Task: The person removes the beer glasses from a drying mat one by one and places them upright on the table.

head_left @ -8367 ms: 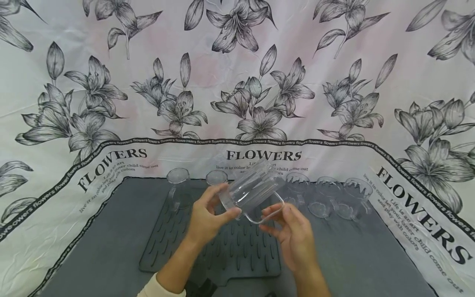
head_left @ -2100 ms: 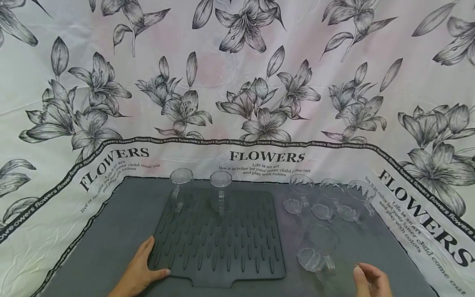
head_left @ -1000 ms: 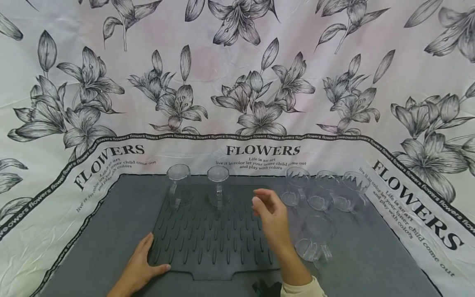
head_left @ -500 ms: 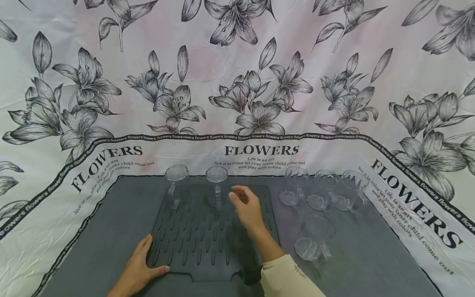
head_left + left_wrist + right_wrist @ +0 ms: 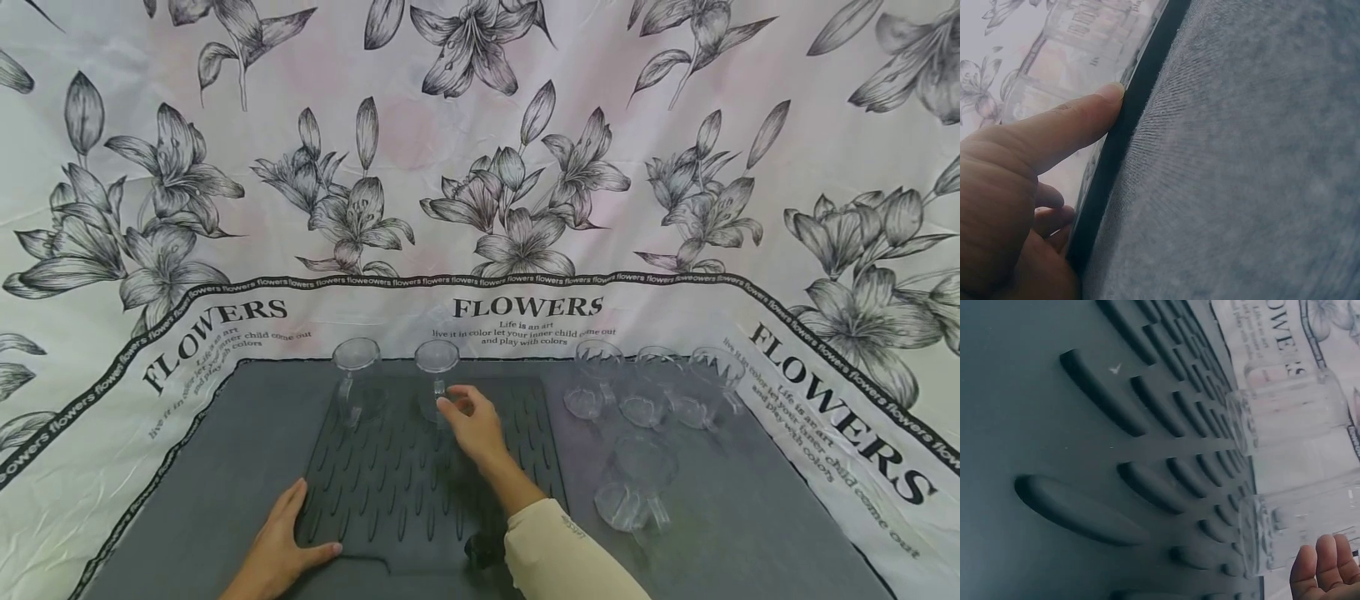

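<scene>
My left hand point(image 5: 276, 542) rests at the near left corner of a dark ribbed drying mat point(image 5: 375, 475). In the left wrist view its thumb point(image 5: 1079, 128) touches the mat's edge point(image 5: 1107, 162), with the other fingers partly hidden behind. My right hand point(image 5: 476, 429) is at the handle of an upside-down clear mug point(image 5: 435, 358) on the mat's far part. Its thumb and forefinger stand apart, half bent, near the handle; no firm grip shows. In the right wrist view several fingertips point(image 5: 1325, 565) appear before that mug point(image 5: 1266, 531). Another upside-down mug point(image 5: 356, 358) stands to its left.
Several clear mugs stand upright right of the mat: a far row including a mug point(image 5: 596, 379), and one nearer mug point(image 5: 637, 483) by the right forearm. A flower-printed cloth point(image 5: 525, 208) closes off the back and sides of the grey table point(image 5: 750, 517).
The mug both hands held earlier now stands right of the mat. My right hand has since moved left across the mat to the second mug's handle; my left hand has stayed at the corner.
</scene>
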Motion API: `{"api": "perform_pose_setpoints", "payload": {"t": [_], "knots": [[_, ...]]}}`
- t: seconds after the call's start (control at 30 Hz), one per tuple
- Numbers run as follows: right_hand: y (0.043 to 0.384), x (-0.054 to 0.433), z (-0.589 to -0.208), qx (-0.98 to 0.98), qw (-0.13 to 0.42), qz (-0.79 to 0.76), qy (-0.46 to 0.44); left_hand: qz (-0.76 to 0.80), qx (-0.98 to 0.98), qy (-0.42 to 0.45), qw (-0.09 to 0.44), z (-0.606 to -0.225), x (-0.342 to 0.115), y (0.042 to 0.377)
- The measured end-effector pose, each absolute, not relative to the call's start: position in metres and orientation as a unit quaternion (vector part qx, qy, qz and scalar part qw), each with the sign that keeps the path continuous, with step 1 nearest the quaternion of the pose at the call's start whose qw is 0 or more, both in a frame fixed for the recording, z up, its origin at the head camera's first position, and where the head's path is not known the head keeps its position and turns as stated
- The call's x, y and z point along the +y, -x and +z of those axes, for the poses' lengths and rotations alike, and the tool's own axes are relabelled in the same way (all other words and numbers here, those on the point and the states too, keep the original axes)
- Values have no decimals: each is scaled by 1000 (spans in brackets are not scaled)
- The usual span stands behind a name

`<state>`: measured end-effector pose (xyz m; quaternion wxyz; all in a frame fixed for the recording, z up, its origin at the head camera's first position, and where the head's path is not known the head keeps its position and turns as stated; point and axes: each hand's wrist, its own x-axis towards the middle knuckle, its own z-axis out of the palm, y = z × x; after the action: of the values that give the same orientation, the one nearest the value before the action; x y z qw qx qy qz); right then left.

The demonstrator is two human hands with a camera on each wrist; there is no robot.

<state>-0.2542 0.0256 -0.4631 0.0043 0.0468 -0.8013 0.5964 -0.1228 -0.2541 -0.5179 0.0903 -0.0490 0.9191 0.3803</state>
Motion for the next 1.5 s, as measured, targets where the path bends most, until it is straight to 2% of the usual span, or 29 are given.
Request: {"api": "perform_pose_setpoints", "payload": {"t": [0.57,0.9,1.13,1.5], "knots": [[256,17,-479,-797,-67,600,-26,389,913,72,102,-519,-251,123],[260,12,-483,-788,-46,613,-44,389,913,72,97,-520,-252,124],[263,8,-489,-771,-9,634,-50,390,914,65,93,-518,-252,124],[261,9,-491,-699,-14,711,-83,389,915,65,82,-517,-251,122]]}}
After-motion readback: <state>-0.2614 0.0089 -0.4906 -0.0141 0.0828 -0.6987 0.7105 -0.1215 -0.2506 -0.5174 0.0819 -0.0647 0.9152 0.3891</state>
